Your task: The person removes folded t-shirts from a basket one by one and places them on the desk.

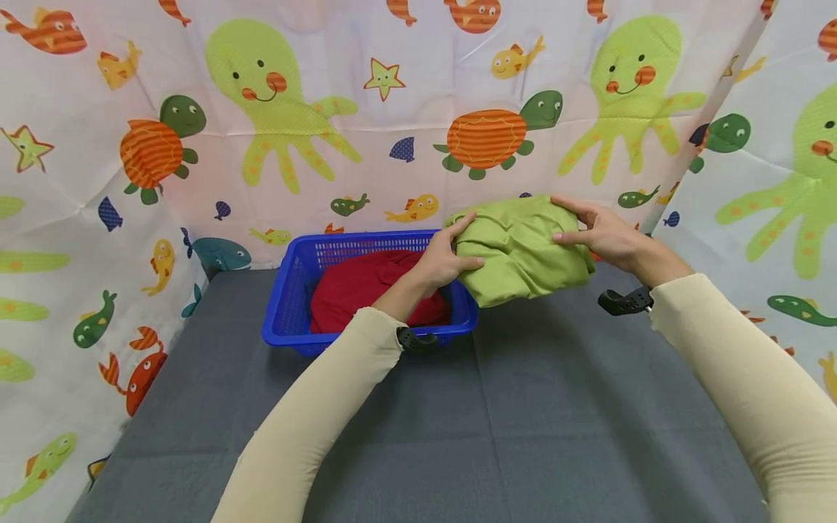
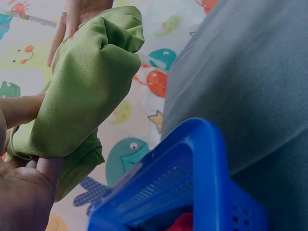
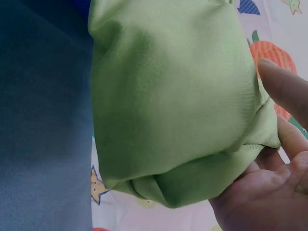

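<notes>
A folded bundle of green cloth (image 1: 523, 250) is held up in the air between both hands, just right of a blue plastic basket (image 1: 369, 339). My left hand (image 1: 445, 258) grips its left end, thumb on the near face and fingers around the edge. At the opposite end, my right hand (image 1: 604, 236) holds the cloth with the thumb in front and the fingers behind. Loose folds show along the bundle's lower edge in the right wrist view. Inside the basket lies a crumpled red cloth (image 1: 353, 290), partly hidden by my left forearm.
The basket stands on a grey covered table (image 1: 418, 436) near its back edge. Behind and at both sides hangs a white curtain (image 1: 405, 43) printed with sea animals. Dark bands (image 1: 624, 301) circle both wrists.
</notes>
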A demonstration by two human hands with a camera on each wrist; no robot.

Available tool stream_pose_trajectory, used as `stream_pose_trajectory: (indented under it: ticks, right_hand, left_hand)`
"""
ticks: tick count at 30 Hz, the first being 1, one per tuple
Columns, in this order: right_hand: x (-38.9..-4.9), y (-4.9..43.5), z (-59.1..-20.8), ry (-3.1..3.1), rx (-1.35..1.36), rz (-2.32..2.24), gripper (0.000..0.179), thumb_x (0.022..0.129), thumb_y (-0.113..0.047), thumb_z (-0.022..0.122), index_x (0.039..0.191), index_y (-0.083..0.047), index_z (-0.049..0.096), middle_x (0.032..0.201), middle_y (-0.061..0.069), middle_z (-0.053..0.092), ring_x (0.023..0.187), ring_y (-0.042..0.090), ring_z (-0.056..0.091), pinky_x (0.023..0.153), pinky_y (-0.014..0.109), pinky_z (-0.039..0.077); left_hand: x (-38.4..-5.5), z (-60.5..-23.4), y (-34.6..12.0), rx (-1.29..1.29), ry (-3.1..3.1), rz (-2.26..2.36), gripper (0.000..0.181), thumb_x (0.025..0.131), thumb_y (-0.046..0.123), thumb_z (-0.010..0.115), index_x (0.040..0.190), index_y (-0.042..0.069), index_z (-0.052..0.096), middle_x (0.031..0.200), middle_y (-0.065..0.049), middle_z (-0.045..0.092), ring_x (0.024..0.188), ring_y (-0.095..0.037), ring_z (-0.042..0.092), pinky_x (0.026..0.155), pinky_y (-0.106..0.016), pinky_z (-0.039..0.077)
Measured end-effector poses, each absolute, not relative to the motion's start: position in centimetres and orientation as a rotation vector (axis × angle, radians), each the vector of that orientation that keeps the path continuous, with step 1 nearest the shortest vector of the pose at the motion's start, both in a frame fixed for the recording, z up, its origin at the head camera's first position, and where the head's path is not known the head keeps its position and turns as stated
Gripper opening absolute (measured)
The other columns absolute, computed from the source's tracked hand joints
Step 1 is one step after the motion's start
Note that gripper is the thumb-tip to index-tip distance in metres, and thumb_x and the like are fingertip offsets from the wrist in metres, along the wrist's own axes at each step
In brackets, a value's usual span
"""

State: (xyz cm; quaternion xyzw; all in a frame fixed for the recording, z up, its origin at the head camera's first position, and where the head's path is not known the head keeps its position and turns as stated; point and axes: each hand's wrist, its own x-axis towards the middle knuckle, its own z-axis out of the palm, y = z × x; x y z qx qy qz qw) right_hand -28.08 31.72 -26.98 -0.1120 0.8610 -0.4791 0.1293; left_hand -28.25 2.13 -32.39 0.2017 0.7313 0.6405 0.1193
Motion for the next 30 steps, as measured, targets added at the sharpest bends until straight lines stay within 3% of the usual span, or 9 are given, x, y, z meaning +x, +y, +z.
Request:
stream_pose_trajectory:
  ticks: [13,16,18,20,23,30]
  right_hand:
    - [-29.0,33.8,-28.8,2.512,-0.237,-1.360,0.079,0.103,-0.020,0.060,0.164,-0.025,0.011,0.173,0.004,-0.002,0.156,0.030,0.016,0.090,0.007,0.043]
    - [-29.2,34.2,-29.2,2.524,-0.211,-1.347,0.080,0.103,-0.022,0.061,0.164,-0.025,0.011,0.172,0.006,0.000,0.156,0.032,0.016,0.111,0.024,0.040]
    - [-29.2,34.5,-29.5,2.539,-0.202,-1.330,0.080,0.102,-0.024,0.062,0.164,-0.024,0.011,0.172,0.007,-0.003,0.158,0.035,0.006,0.124,0.043,0.027]
    - [-29.3,34.8,-29.9,2.544,-0.195,-1.326,0.081,0.102,-0.024,0.062,0.164,-0.022,0.011,0.172,0.007,-0.006,0.158,0.038,-0.005,0.126,0.059,0.011]
    - [-29.6,35.2,-30.5,2.551,-0.187,-1.312,0.082,0.102,-0.025,0.063,0.164,-0.020,0.010,0.171,0.007,-0.009,0.156,0.039,-0.015,0.124,0.065,0.002]
    - [-30.1,35.6,-31.9,2.510,-0.145,-1.356,0.082,0.101,-0.031,0.063,0.164,-0.021,0.011,0.171,0.009,-0.012,0.156,0.034,-0.017,0.125,0.064,-0.001]
  left_hand:
    - [-29.0,-33.6,4.9,0.608,2.242,1.785,0.088,0.089,-0.002,0.072,0.161,0.021,0.028,0.168,-0.008,0.024,0.155,-0.023,0.026,0.122,-0.039,0.035]
    - [-29.1,-33.9,5.5,0.595,2.235,1.798,0.089,0.088,-0.001,0.074,0.161,0.021,0.029,0.168,-0.009,0.025,0.154,-0.024,0.027,0.122,-0.040,0.034]
    - [-29.0,-34.2,5.8,0.582,2.215,1.812,0.090,0.087,0.001,0.075,0.161,0.021,0.028,0.169,-0.008,0.024,0.154,-0.025,0.028,0.122,-0.042,0.034]
    - [-28.9,-34.4,6.2,0.561,2.201,1.810,0.090,0.088,0.007,0.076,0.162,0.022,0.026,0.169,-0.006,0.024,0.154,-0.025,0.027,0.122,-0.043,0.034]
    - [-28.6,-34.6,6.8,0.529,2.186,1.794,0.087,0.092,0.017,0.074,0.163,0.025,0.023,0.170,-0.001,0.022,0.156,-0.023,0.023,0.124,-0.046,0.031]
    - [-28.5,-35.1,8.3,0.457,2.128,1.866,0.072,0.101,0.032,0.061,0.163,0.027,0.024,0.171,0.000,0.020,0.158,-0.025,0.019,0.126,-0.052,0.025]
